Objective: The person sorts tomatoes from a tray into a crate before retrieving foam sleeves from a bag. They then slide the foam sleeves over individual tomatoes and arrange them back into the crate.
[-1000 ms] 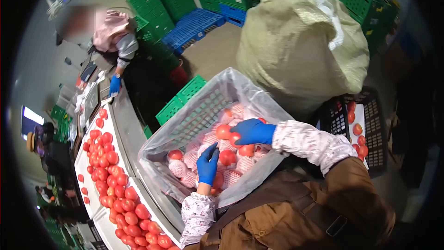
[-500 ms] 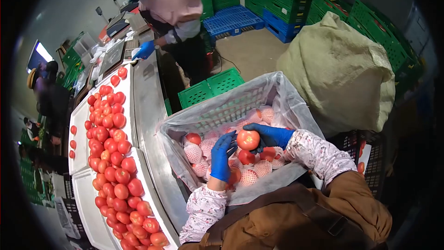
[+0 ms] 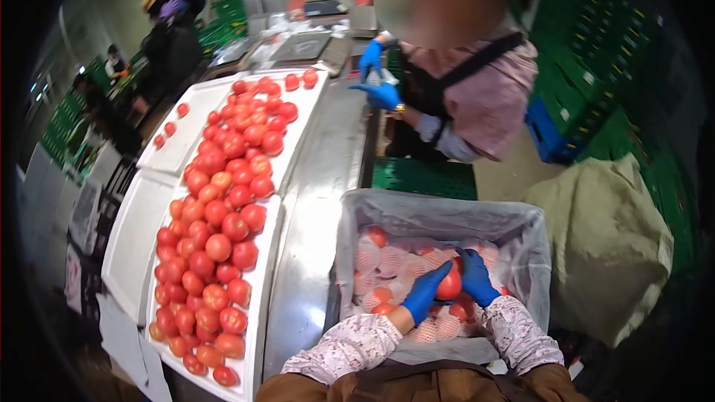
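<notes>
Tomato (image 3: 449, 285) lower; both grips (image 3: 426, 292) (image 3: 474, 277) around it

Blue gloves cover the left hand (image 3: 426, 292) and right hand (image 3: 475, 277). The tomato (image 3: 449, 284) is red, and the sleeves (image 3: 350, 342) have a pale floral print. White mesh foam nets (image 3: 387, 260), translucent grey liner (image 3: 439, 216), white trays (image 3: 134, 246), green crate (image 3: 424, 177), beige sack (image 3: 603, 253).

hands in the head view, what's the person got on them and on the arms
Both the left hand and right hand wear bright blue gloves. The sleeves are pale with a small pink floral print, gathered at the wrists. A brown garment shows below them.
</notes>
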Tool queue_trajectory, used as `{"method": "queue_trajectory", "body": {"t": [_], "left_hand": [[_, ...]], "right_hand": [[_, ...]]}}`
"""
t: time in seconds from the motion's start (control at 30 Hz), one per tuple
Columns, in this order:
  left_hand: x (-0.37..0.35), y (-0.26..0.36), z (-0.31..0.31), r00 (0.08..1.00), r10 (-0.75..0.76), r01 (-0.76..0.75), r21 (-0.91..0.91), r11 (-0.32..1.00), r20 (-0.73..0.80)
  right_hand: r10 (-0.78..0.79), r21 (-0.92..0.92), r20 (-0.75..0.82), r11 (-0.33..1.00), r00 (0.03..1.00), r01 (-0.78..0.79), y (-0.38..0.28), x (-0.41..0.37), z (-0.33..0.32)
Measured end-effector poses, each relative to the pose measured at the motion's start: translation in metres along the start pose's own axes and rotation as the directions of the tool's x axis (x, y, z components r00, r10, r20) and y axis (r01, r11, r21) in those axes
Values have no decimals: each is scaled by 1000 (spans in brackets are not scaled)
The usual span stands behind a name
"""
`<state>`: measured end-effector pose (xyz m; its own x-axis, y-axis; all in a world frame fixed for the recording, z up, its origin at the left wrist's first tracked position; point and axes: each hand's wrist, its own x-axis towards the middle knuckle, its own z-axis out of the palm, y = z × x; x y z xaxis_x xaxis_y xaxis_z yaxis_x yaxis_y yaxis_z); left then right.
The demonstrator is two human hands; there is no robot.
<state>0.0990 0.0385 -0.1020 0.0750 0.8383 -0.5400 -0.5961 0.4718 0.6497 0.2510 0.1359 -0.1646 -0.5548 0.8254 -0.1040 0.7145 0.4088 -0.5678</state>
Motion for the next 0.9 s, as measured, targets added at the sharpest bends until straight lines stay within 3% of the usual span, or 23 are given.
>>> {"method": "queue_trajectory", "body": {"t": [0.03,0.07,0.1,0.17,0.23,0.33,0.37,0.43,0.47,0.6,0.7,0.77,0.9], "left_hand": [[-5,6,2,977,-206,213,-175,961,55],[-6,6,7,981,-191,191,-257,948,22],[-1,1,7,985,-174,170,-278,945,9],[5,-5,2,982,-183,184,-345,921,34],[3,-2,0,988,-149,151,-379,913,36],[9,-9,-9,952,-96,225,-449,865,291],[11,-16,-11,958,-83,209,-466,860,276],[8,-18,-8,908,177,-51,-318,947,381],[-3,-5,-3,930,0,158,-399,903,367],[11,-21,-8,919,34,135,-394,909,394],[10,-19,-6,944,28,88,-331,940,330],[1,-5,-1,956,-143,251,-464,849,256],[7,-9,-4,973,-87,174,-434,884,214]], "right_hand": [[-120,-188,-100,977,988,100,23,4,23],[-256,-376,-183,910,949,173,36,7,38],[-281,-380,-164,903,946,202,33,9,41],[-105,-434,-47,898,993,74,19,11,34],[-55,-409,30,910,998,62,11,14,29],[-123,-310,-76,946,990,93,38,15,40],[-140,-310,-59,944,988,115,40,15,42],[-86,-273,-67,960,994,65,42,16,42],[-94,-279,-59,957,994,74,43,19,42],[-110,-314,-74,946,991,82,40,16,45],[-123,-331,-134,941,983,72,31,13,39],[-97,-359,-80,931,992,62,25,14,35],[-149,-355,-135,930,980,93,41,19,46]]}}
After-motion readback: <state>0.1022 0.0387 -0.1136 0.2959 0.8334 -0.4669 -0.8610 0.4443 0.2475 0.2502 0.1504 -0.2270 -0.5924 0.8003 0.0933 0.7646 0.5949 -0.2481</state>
